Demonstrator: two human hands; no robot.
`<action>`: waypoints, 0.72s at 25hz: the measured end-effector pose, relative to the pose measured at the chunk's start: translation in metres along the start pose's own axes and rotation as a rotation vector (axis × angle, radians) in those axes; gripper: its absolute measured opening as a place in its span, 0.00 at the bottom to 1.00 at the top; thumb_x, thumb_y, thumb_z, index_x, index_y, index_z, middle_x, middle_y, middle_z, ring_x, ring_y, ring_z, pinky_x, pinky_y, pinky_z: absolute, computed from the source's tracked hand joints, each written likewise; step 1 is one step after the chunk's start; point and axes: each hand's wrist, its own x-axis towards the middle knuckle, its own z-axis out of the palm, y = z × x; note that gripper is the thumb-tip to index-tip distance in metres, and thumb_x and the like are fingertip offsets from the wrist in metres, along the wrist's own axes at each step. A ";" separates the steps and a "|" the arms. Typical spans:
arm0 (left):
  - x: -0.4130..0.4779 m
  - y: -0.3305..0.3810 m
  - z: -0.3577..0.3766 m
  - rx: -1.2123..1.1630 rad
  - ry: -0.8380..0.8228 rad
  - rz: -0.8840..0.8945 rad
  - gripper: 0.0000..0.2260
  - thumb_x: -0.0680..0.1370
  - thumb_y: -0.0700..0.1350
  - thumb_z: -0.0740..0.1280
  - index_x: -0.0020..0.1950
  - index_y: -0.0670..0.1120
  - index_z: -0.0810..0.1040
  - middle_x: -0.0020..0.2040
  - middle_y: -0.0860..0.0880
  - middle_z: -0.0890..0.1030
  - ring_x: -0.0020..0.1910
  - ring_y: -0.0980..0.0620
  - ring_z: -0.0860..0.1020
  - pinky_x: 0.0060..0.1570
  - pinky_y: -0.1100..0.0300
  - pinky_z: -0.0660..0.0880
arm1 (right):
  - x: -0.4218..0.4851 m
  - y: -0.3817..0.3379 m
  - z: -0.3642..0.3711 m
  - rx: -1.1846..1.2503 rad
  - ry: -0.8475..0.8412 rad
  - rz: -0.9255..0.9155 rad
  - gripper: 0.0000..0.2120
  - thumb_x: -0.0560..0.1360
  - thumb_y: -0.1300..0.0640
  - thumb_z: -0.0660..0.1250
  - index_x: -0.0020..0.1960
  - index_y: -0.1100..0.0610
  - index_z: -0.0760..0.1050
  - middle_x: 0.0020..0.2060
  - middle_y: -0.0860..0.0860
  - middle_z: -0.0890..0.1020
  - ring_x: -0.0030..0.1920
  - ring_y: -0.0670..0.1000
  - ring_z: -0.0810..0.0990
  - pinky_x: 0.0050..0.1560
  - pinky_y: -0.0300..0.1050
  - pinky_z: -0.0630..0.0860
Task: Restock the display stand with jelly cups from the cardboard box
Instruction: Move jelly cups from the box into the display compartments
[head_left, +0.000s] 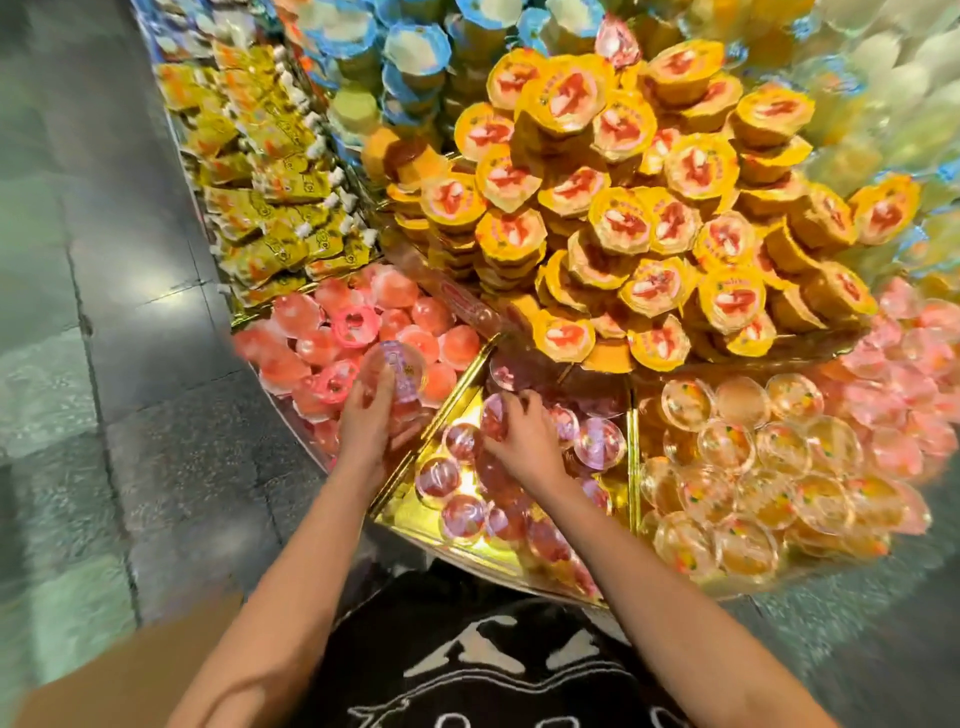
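Cardboard box (119, 670) is seen at the lower left edge, close under the left forearm; its contents are hidden. One purple-lidded jelly cup (401, 371) is gripped by the left hand (366, 415), fingers wrapped round its side. It is held above the pink cups (311, 338), just left of the gold divider (457, 387) of the display stand (498, 564). Right hand (522, 439) is set down in the gold-floored compartment (402, 506), fingers curled over the red cups (462, 517); whether one is actually pinched cannot be told, too blurred.

Step judged: held cup to be placed in that compartment. Bare gold floor is visible at the near-left corner, so that gap should be filled first. Cup should be carried over the divider, not dragged across it, and set down lid-up, flat, tight against its neighbours. Loose cups are best steadied with the right hand while the new one is seated. Yellow-lidded stack (649, 223) behind is piled high and should not be bumped.
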 end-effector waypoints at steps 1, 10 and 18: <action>0.005 0.003 -0.003 0.001 -0.011 0.007 0.16 0.80 0.54 0.64 0.68 0.57 0.71 0.59 0.43 0.82 0.45 0.46 0.84 0.36 0.59 0.82 | 0.006 -0.002 0.000 -0.048 0.006 -0.001 0.30 0.75 0.46 0.69 0.72 0.56 0.64 0.65 0.59 0.68 0.63 0.62 0.70 0.63 0.54 0.65; 0.035 0.005 -0.013 0.051 -0.064 -0.053 0.21 0.80 0.55 0.64 0.72 0.51 0.70 0.61 0.42 0.80 0.43 0.48 0.85 0.38 0.59 0.82 | 0.020 0.003 0.013 -0.158 0.006 0.011 0.29 0.77 0.47 0.66 0.73 0.58 0.61 0.62 0.59 0.70 0.62 0.61 0.69 0.62 0.52 0.62; 0.042 0.005 -0.017 0.046 -0.089 -0.067 0.16 0.80 0.55 0.64 0.68 0.57 0.70 0.60 0.42 0.81 0.45 0.45 0.84 0.41 0.56 0.82 | 0.020 0.001 0.018 0.019 0.032 0.071 0.33 0.76 0.51 0.70 0.74 0.62 0.60 0.66 0.61 0.68 0.66 0.61 0.69 0.65 0.53 0.69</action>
